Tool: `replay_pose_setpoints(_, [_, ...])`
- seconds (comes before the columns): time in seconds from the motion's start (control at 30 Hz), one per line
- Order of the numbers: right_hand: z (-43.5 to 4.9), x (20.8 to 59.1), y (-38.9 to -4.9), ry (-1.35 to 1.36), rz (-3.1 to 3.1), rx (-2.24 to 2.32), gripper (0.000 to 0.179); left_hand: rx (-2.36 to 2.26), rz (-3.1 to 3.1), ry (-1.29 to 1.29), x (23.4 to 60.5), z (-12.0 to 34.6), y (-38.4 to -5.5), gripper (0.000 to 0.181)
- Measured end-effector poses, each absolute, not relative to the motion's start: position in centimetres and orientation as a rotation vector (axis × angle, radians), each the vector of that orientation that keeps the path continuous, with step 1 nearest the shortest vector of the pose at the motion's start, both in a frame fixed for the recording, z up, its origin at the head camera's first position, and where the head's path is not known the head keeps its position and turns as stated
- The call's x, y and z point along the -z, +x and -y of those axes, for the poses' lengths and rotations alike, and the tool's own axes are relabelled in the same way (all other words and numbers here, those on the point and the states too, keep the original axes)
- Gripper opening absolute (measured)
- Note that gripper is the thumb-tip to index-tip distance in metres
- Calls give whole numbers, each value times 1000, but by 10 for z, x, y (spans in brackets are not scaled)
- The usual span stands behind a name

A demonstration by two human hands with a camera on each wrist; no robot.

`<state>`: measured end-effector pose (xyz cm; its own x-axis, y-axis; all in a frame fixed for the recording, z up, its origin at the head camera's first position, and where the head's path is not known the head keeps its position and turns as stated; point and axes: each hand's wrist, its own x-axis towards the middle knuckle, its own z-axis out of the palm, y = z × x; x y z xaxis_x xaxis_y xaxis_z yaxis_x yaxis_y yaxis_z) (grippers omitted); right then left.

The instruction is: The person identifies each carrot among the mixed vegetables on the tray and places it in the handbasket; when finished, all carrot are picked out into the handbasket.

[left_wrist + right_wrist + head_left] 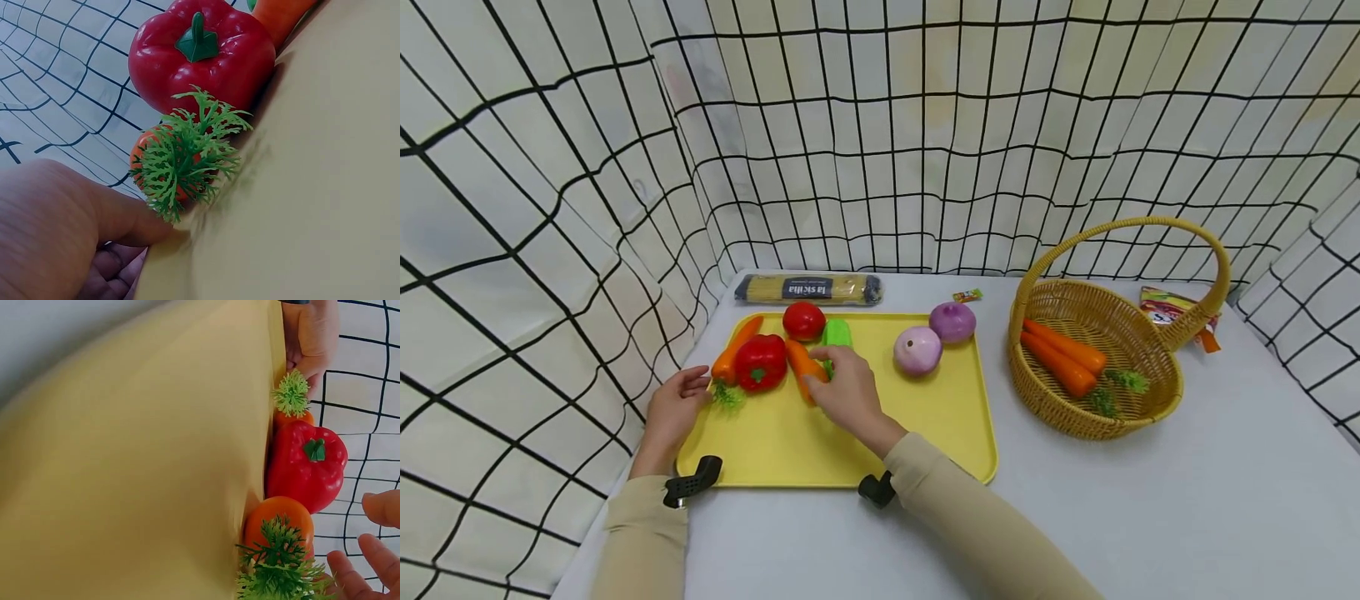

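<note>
My left hand [676, 408] grips the left rim of the yellow tray [760, 458], thumb over the edge and fingers curled outside it. Close to that thumb are the leafy greens of a carrot [165, 156], which lies beside a red bell pepper [762, 363]. Over a second carrot [805, 371] hovers my right hand [850, 392]. In the right wrist view its thumb and fingers are spread apart near that carrot's greens [281, 550]; contact is partly hidden. Behind them are a tomato [803, 322] and a light green vegetable [837, 332], partly covered.
Two purple onions [917, 350] sit at the tray's right. Further right, a wicker basket [1097, 429] with a tall handle holds two carrots [1063, 358]. A spaghetti pack [808, 289], a small wrapped candy [967, 295] and a colourful packet [1172, 307] lie at the back. Black netting surrounds the table.
</note>
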<state>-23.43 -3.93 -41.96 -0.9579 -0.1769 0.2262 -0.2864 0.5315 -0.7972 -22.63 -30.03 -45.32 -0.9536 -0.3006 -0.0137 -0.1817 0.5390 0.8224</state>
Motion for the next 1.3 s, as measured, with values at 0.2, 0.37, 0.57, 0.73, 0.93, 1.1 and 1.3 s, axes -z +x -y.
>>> replay_pose_setpoints(0.2, [44, 420, -240, 370, 2708, -1354, 38, 1385, 2649, 412, 454, 299, -228, 46])
replay_pose_setpoints(0.37, [45, 422, -246, 273, 2756, -1352, 39, 1394, 2652, 417, 456, 301, -228, 46])
replay_pose_setpoints(0.57, [43, 425, -252, 271, 2819, -1168, 40, 1436, 2634, 414, 456, 300, -227, 46])
replay_pose_setpoints(0.73, [45, 426, -256, 327, 2875, -1088, 42, 1438, 2622, 392, 455, 300, -227, 46])
replay_pose_setpoints(0.93, [52, 426, -257, 385, 3027, -972, 52, 1429, 2627, 384, 455, 300, -228, 46])
replay_pose_setpoints(1.1, [56, 426, -257, 366, 3080, -894, 57, 1429, 2627, 374, 455, 300, -228, 46])
replay_pose_setpoints(1.3, [51, 427, -256, 324, 3091, -953, 55, 1434, 2628, 370, 457, 302, -228, 47])
